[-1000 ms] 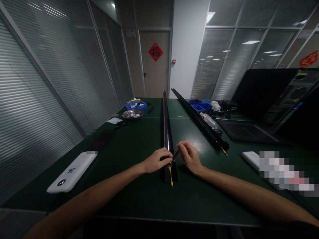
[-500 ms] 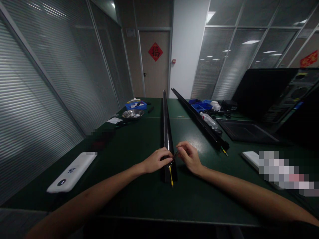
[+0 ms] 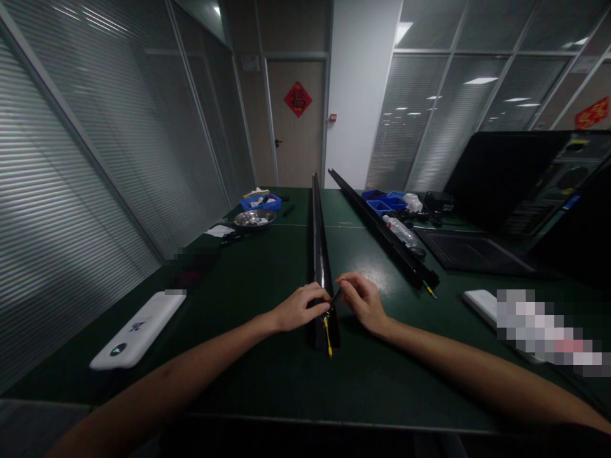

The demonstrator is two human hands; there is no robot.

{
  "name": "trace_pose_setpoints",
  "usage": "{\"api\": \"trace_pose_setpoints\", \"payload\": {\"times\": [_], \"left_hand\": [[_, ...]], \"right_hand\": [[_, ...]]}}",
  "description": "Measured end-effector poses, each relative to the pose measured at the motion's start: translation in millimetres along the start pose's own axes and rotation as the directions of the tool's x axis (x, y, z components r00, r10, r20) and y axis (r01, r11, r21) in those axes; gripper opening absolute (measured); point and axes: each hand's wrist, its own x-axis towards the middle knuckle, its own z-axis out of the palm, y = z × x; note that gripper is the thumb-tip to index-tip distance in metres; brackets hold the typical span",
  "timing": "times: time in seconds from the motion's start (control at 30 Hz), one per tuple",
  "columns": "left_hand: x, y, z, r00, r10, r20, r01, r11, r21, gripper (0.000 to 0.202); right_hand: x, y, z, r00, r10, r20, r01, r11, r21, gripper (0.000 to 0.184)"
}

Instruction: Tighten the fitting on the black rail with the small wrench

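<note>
A long black rail with a channel-like profile runs away from me down the middle of the green table. From its near end hangs a short yellow wire with a small metal tip. My left hand rests on the rail just above the wire, fingers closed in a pinch; what lies between the fingertips is hidden. Just right of the rail, my right hand is closed round a thin dark tool, whose lower end points at the spot by my left fingertips. Its exact kind is too small to tell.
A second black rail lies slantwise at right, with a yellow-green wire. Beside it are a plastic bottle and blue trays. A metal bowl stands far left. A white device lies near left.
The thin tool in my right hand has turned or shifted very slightly. Both hands otherwise keep their places at the rail's near end.
</note>
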Motion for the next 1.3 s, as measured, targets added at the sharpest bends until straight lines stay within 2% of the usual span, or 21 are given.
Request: {"api": "trace_pose_setpoints", "payload": {"times": [0.5, 0.67, 0.87, 1.3], "left_hand": [[-0.6, 1.1, -1.0, 0.999, 0.037, 0.01, -0.037, 0.999, 0.002, 0.021], [-0.8, 0.8, -0.5, 0.999, 0.054, 0.002, -0.054, 0.999, -0.002, 0.019], [-0.1, 0.8, -1.7, 0.999, 0.019, 0.029, -0.019, 1.0, 0.006, 0.025], [0.4, 0.2, 0.0, 0.999, 0.033, 0.013, -0.033, 0.999, 0.003, 0.023]], "right_hand": [[-0.4, -2.0, -2.3, 0.995, -0.089, 0.033, 0.092, 0.99, -0.105, 0.029], [-2.3, -2.4, -1.4, 0.996, -0.085, -0.007, 0.083, 0.989, -0.12, 0.027], [-2.2, -0.2, -1.0, 0.997, -0.054, -0.064, 0.047, 0.993, -0.11, 0.024], [-1.9, 1.0, 1.0, 0.998, -0.013, -0.056, 0.011, 0.999, -0.039, 0.022]]}}
